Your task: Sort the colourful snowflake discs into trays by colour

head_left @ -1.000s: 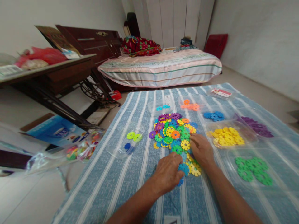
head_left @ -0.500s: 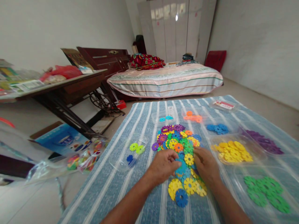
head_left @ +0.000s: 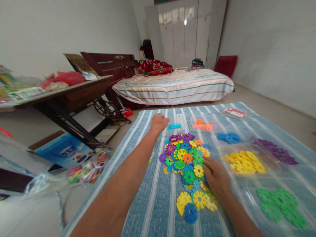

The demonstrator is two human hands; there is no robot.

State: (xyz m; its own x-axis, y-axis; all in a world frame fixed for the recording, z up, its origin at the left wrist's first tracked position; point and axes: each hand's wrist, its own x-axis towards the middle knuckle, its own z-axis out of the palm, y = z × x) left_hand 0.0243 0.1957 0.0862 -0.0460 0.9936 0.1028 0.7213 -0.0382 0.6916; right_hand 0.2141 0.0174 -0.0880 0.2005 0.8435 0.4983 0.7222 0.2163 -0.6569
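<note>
My left hand (head_left: 159, 123) is stretched out at the left end of a clear plastic tray holding light blue notched discs (head_left: 174, 126). Its thumb points toward the discs, and I see nothing held in the fingers. At the right edge of a mixed pile of toothed plastic discs (head_left: 187, 158), my right hand (head_left: 217, 176) rests low with loosely bent fingers, a gap showing between them. Its fingertips touch or nearly touch a yellow disc (head_left: 198, 171). Yellow discs and a dark blue disc (head_left: 191, 212) lie at the pile's near end.
Clear trays hold orange discs (head_left: 202, 125), blue discs (head_left: 229, 138), purple discs (head_left: 276, 151), yellow discs (head_left: 246, 162) and green discs (head_left: 280, 205). A lidded box (head_left: 235, 112) sits at the far right. My left forearm hides most of the left tray. Beyond stands a bed (head_left: 172, 89).
My left hand has gone from the pile with a light blue disc to the far tray, where the light blue discs now sit closer together. My right hand has stayed beside the pile.
</note>
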